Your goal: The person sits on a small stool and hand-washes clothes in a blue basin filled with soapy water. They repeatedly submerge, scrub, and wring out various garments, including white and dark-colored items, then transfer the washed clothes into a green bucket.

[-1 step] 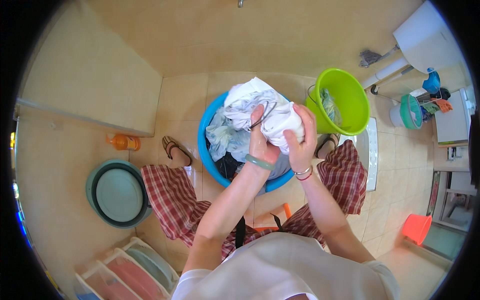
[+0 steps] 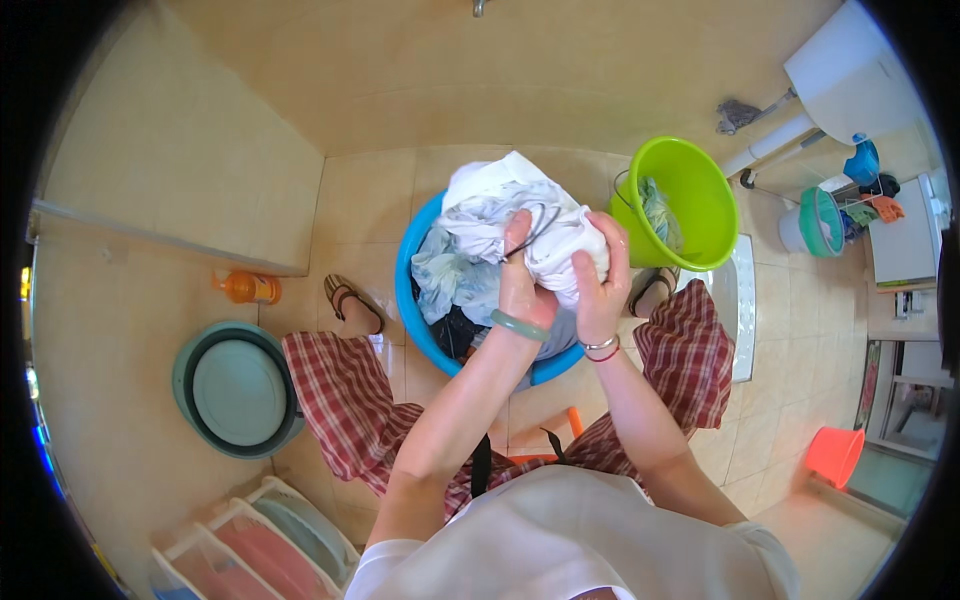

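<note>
A bunched white garment is held up over a blue tub between my knees. My left hand grips its near left side, with a green bangle on the wrist. Closed on its right side is my right hand. A thin dark loop crosses the cloth by my left fingers. In the tub lie pale blue-white cloth and black cloth, partly hidden under the garment and my arms.
A lime green bucket holding some cloth stands right of the tub. On the left are a grey-green basin, an orange bottle and a white rack. A white floor fixture and a red-orange bucket are to the right.
The garment's upper folds have shifted slightly left in my grip. Both hands stay nearly where they were, still holding it.
</note>
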Action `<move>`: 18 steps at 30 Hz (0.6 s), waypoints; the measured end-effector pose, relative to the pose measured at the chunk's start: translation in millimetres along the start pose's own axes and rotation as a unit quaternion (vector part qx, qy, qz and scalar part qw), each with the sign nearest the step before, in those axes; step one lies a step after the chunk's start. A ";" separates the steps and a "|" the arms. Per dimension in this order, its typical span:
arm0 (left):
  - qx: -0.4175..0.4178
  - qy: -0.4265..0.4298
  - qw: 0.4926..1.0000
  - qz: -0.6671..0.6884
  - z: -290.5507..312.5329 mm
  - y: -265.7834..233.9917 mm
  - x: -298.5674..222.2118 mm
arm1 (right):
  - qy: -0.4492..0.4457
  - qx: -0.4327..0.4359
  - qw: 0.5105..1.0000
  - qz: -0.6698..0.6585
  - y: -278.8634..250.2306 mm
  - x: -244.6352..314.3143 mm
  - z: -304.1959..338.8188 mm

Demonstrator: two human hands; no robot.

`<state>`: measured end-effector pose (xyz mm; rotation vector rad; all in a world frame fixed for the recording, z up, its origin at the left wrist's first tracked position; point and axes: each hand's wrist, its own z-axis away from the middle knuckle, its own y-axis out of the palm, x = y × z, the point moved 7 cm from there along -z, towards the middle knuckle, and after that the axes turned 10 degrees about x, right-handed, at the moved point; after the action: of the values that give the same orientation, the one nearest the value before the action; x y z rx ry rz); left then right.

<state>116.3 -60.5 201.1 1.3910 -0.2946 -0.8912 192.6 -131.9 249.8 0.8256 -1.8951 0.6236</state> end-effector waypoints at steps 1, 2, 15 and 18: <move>-0.027 0.026 0.999 -0.038 1.7 0.0 -3.8 | 0.068 -0.044 0.995 -0.058 1.2 -11.4 5.7; -0.032 0.040 0.996 -0.072 6.1 4.2 -6.4 | 0.132 -0.105 0.979 -0.111 1.8 -20.3 11.7; 0.055 0.251 0.699 -0.668 13.3 25.8 -41.2 | 0.314 0.003 0.643 -0.698 62.6 -67.8 14.4; 0.069 0.261 0.683 -0.678 12.3 19.1 -43.4 | 0.278 0.093 0.602 -0.743 68.5 -59.3 6.5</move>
<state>86.9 -40.9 234.8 1.8634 1.3460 -1.5634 156.2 -75.8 188.4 1.7009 -0.1377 -0.0707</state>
